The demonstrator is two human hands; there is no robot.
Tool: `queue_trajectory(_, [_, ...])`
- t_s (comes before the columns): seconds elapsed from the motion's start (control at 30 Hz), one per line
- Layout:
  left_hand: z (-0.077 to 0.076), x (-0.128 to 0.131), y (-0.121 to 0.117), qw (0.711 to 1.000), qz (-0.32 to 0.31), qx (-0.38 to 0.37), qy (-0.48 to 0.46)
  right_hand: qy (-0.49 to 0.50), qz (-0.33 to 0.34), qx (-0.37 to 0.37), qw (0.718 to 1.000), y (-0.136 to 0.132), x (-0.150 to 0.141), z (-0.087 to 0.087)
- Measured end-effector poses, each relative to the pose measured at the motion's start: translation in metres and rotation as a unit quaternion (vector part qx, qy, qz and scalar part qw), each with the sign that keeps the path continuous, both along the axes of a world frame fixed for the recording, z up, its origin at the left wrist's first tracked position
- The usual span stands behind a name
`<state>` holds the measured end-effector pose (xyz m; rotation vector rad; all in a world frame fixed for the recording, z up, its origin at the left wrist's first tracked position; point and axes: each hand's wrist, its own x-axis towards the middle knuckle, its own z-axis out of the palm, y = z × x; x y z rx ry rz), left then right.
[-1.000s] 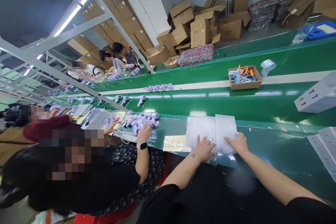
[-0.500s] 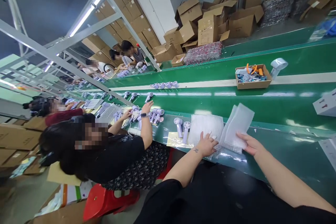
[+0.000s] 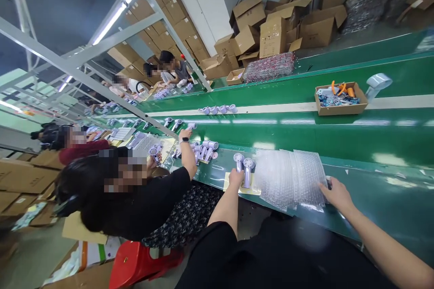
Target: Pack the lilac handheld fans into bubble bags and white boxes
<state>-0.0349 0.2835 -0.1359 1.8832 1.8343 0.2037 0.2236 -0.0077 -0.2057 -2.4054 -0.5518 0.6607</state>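
My left hand is closed around the handle of a lilac handheld fan. Beside it a second lilac handheld fan lies on a yellow sheet at the bench edge. To the right, clear bubble wrap bags lie spread in an overlapping row. My right hand is at the right edge of these bags, thumb and fingers pinching the border; part of the grip is hidden.
A co-worker sits at my left, hands among more lilac fans. Beyond the bench runs a green conveyor. A small carton of parts and a tape roll stand on its far side. A red stool is lower left.
My left hand has left the bubble wrap bags and taken hold of a fan. The bags my right hand held raised now lie flat. The co-worker's arm has shifted.
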Motion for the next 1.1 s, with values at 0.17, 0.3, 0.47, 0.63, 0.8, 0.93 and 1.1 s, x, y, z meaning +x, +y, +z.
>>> queue_trajectory(0.17, [0.019,-0.001,-0.002,0.999,0.005,0.01,-0.051,0.076,-0.149,0.068,0.984,-0.035,-0.002,0.032])
queue_trajectory(0.3, [0.034,0.041,-0.053,0.971,-0.022,-0.058,-0.23,0.288,-0.243,0.253,0.891,-0.032,-0.018,0.075])
queue_trajectory(0.47, [0.026,0.116,-0.168,0.859,-0.218,-0.301,-0.352,0.539,-0.215,0.419,0.698,-0.001,-0.029,0.099])
queue_trajectory(0.63, [0.008,0.135,-0.194,0.791,-0.604,-0.019,-0.089,0.488,-0.327,0.412,0.696,-0.044,-0.005,0.088])
queue_trajectory(0.8, [-0.012,0.142,-0.174,0.701,-0.708,0.062,0.065,0.531,-0.378,0.373,0.66,-0.11,-0.001,0.088])
queue_trajectory(0.93, [-0.004,0.159,-0.179,0.73,-0.679,0.069,0.038,0.556,-0.323,0.338,0.688,-0.119,-0.024,0.097])
queue_trajectory(1.1, [0.017,0.169,-0.195,0.825,-0.538,-0.032,-0.172,0.573,-0.185,0.361,0.712,-0.092,-0.033,0.115])
